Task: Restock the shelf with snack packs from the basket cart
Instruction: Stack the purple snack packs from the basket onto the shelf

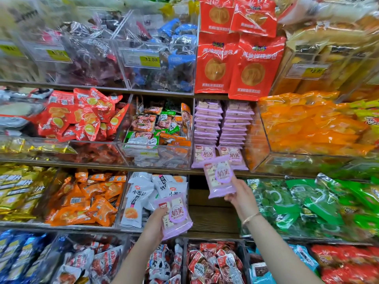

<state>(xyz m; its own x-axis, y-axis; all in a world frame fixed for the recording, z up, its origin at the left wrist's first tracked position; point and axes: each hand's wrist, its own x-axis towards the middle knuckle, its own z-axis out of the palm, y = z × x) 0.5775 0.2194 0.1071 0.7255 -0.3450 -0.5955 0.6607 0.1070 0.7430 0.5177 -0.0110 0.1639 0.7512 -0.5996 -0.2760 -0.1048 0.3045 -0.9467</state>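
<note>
While the right hand (241,193) grips a purple pack (220,177) by its lower edge, long axis near upright, the matching stacks (221,124) sit just above and behind it on the middle shelf (180,171), so this hand is nearer. The left hand (155,222) holds a second pack (175,215) lower and leftward, before white packs (139,193). Front packs (208,154) stand across the slot's mouth, between a clear bin (155,130) on the left and orange packs (307,124) on the right. The cart is out of view.
</note>
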